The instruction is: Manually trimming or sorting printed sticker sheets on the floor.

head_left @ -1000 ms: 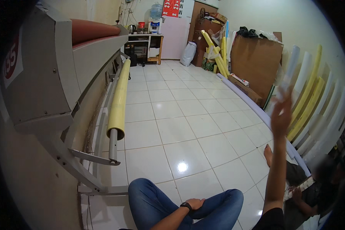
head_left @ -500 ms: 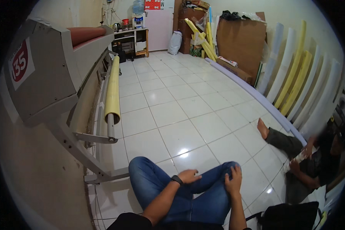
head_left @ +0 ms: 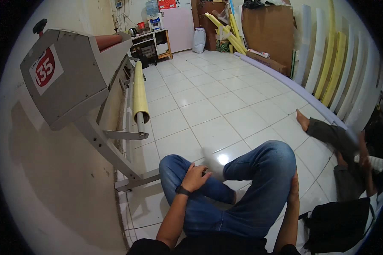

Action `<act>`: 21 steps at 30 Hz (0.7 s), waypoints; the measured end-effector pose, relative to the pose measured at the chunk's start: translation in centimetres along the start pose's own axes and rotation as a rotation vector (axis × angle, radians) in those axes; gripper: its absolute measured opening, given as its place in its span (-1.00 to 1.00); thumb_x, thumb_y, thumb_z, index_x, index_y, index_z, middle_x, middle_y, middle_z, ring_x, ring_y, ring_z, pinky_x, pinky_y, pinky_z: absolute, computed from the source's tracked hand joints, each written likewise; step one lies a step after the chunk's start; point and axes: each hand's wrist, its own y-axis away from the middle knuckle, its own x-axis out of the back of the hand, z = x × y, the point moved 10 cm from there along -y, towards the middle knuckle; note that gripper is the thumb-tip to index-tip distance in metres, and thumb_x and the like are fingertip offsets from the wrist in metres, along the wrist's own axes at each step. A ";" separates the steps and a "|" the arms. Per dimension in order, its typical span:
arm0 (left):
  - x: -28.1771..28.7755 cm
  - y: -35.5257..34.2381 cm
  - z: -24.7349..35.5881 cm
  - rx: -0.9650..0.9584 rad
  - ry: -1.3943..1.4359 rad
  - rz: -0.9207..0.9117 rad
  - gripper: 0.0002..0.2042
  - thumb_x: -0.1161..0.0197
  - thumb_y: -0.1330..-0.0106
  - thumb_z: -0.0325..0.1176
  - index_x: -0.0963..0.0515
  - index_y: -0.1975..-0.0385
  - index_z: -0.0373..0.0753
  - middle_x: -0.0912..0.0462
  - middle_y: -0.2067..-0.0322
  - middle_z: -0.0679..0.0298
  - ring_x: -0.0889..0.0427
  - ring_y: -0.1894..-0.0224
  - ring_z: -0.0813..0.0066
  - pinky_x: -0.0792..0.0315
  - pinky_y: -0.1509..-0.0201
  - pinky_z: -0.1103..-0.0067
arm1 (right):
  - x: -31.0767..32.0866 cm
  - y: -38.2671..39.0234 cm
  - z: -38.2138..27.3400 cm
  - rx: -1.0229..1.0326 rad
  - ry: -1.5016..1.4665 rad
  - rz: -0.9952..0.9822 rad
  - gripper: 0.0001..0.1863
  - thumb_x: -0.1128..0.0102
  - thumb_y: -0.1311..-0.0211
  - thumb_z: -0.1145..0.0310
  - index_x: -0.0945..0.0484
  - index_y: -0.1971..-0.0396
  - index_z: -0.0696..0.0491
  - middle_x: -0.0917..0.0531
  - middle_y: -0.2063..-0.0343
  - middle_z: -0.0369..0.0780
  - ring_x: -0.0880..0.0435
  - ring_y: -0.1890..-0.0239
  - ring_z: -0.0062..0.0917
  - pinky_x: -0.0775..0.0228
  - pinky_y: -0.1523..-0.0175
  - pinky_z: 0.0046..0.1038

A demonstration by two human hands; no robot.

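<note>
My left hand (head_left: 194, 177) rests on the inner side of my bent left leg, below the knee, fingers apart. A small dark patch shows by its fingertips; I cannot make out what it is. On that wrist sits a black watch (head_left: 183, 191). Against the outer side of my raised right leg, in blue jeans (head_left: 259, 182), lies my right hand (head_left: 293, 187). Its fingers are stretched along the denim and partly hidden by the leg. I see nothing held in it. A blurred foot (head_left: 215, 163) shows between my knees.
A grey roller machine (head_left: 68, 80) stands left, a yellow roll (head_left: 140, 91) on its lower bar. At right sits another person (head_left: 349, 144) holding something white, near a black bag (head_left: 338, 225). Several rolls (head_left: 317, 59) lean along the right wall; a long pale roll (head_left: 285, 87) lies on white tiles.
My right knee has risen and my right hand has gone from its top to its outer side. My left hand has moved left onto my left leg. The view has shifted.
</note>
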 end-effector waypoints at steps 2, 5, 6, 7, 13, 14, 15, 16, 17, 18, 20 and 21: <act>1.9 1.6 2.2 -0.023 -0.001 0.018 -0.63 -0.22 -0.20 -0.15 -0.54 0.13 -0.32 -0.59 0.10 0.06 -0.50 -0.05 0.15 0.03 -0.37 0.17 | 3.6 3.3 8.2 -0.340 -0.417 0.162 -0.18 0.08 -0.23 -0.21 -0.16 -0.28 0.13 -0.28 -0.20 0.09 -0.23 -0.28 -0.15 -0.11 -0.28 -0.16; 7.1 5.6 4.7 -0.132 -0.318 0.291 -0.56 -0.22 -0.21 -0.15 -0.46 0.01 -0.31 -0.43 -0.09 0.00 -0.31 -0.22 0.05 0.02 -0.37 0.19 | 3.1 6.2 11.9 -0.421 -0.304 0.109 -0.20 0.09 -0.24 -0.21 -0.17 -0.27 0.13 -0.28 -0.20 0.09 -0.24 -0.27 -0.15 -0.13 -0.27 -0.15; 9.0 6.9 4.2 -0.054 -0.405 0.401 -0.48 -0.25 -0.18 -0.13 -0.40 -0.06 -0.32 -0.37 -0.14 0.00 -0.25 -0.25 0.00 0.02 -0.38 0.24 | 3.0 7.0 12.9 -0.447 -0.239 0.082 -0.21 0.09 -0.25 -0.20 -0.18 -0.27 0.13 -0.29 -0.20 0.09 -0.24 -0.27 -0.15 -0.13 -0.27 -0.15; 10.8 8.3 3.4 0.024 -0.495 0.514 -0.40 -0.27 -0.15 -0.10 -0.34 -0.12 -0.33 -0.30 -0.19 -0.01 -0.19 -0.28 -0.05 0.03 -0.39 0.29 | 2.6 7.5 13.8 -0.471 -0.176 0.053 -0.21 0.10 -0.25 -0.20 -0.18 -0.27 0.13 -0.29 -0.20 0.08 -0.25 -0.27 -0.15 -0.14 -0.26 -0.15; 6.3 15.5 -14.6 0.232 0.587 0.394 -0.39 -0.06 -0.31 -0.02 -0.19 -0.21 -0.35 -0.33 -0.15 0.06 -0.35 -0.16 0.20 -0.21 -0.22 0.46 | -0.6 10.2 18.8 -0.616 0.210 -0.137 -0.26 0.14 -0.28 -0.17 -0.22 -0.24 0.12 -0.30 -0.20 0.08 -0.27 -0.26 -0.16 -0.18 -0.24 -0.15; 4.0 17.8 -18.4 0.317 0.303 0.236 -0.41 0.03 -0.36 0.00 -0.18 -0.20 -0.35 -0.34 -0.14 0.05 -0.38 -0.12 0.25 -0.25 -0.17 0.48 | -0.9 11.0 19.2 -0.649 0.282 -0.180 -0.27 0.14 -0.29 -0.17 -0.23 -0.24 0.12 -0.30 -0.20 0.07 -0.28 -0.25 -0.16 -0.19 -0.23 -0.14; 1.8 18.6 -18.0 0.291 0.235 0.221 -0.45 0.08 -0.38 0.02 -0.24 -0.13 -0.36 -0.39 -0.09 0.05 -0.41 -0.07 0.24 -0.29 -0.11 0.47 | 0.2 11.9 19.6 -0.686 0.367 -0.200 -0.28 0.15 -0.29 -0.17 -0.24 -0.24 0.12 -0.30 -0.19 0.07 -0.28 -0.25 -0.17 -0.19 -0.23 -0.14; 0.2 18.4 -17.2 0.257 0.163 0.209 -0.48 0.14 -0.41 0.03 -0.31 -0.06 -0.36 -0.43 -0.03 0.05 -0.44 -0.01 0.24 -0.32 -0.05 0.46 | 1.3 12.6 20.1 -0.717 0.448 -0.217 -0.28 0.15 -0.30 -0.16 -0.24 -0.23 0.12 -0.31 -0.19 0.07 -0.29 -0.25 -0.17 -0.20 -0.22 -0.14; -0.3 18.6 -17.4 0.270 0.165 0.188 -0.48 0.14 -0.41 0.03 -0.31 -0.06 -0.36 -0.43 -0.03 0.05 -0.44 -0.01 0.24 -0.32 -0.05 0.46 | 1.5 13.4 21.4 -0.759 0.519 -0.251 -0.29 0.16 -0.31 -0.16 -0.25 -0.23 0.12 -0.31 -0.19 0.07 -0.29 -0.25 -0.17 -0.21 -0.22 -0.14; -1.6 18.7 -17.4 0.281 0.162 0.172 -0.48 0.14 -0.40 0.02 -0.31 -0.06 -0.36 -0.43 -0.03 0.05 -0.44 -0.01 0.23 -0.32 -0.06 0.46 | 1.6 13.6 23.6 -0.782 0.515 -0.246 -0.29 0.16 -0.31 -0.16 -0.25 -0.23 0.12 -0.31 -0.19 0.07 -0.29 -0.25 -0.17 -0.21 -0.22 -0.14; -3.6 15.9 -16.4 0.252 0.169 0.119 -0.49 0.14 -0.40 0.01 -0.31 -0.05 -0.36 -0.43 -0.02 0.05 -0.43 -0.01 0.23 -0.31 -0.06 0.46 | 2.6 13.2 29.4 -0.733 0.743 -0.326 -0.32 0.25 -0.35 -0.15 -0.22 -0.24 0.08 -0.35 -0.18 0.01 -0.44 -0.13 -0.26 -0.35 -0.14 -0.25; -4.5 14.3 -15.6 0.231 0.171 0.091 -0.50 0.14 -0.40 0.00 -0.31 -0.05 -0.36 -0.42 -0.01 0.05 -0.43 -0.01 0.22 -0.31 -0.06 0.45 | 2.4 19.3 30.3 -0.753 0.740 -0.287 -0.32 0.25 -0.35 -0.15 -0.22 -0.24 0.08 -0.35 -0.18 0.01 -0.44 -0.13 -0.26 -0.35 -0.14 -0.25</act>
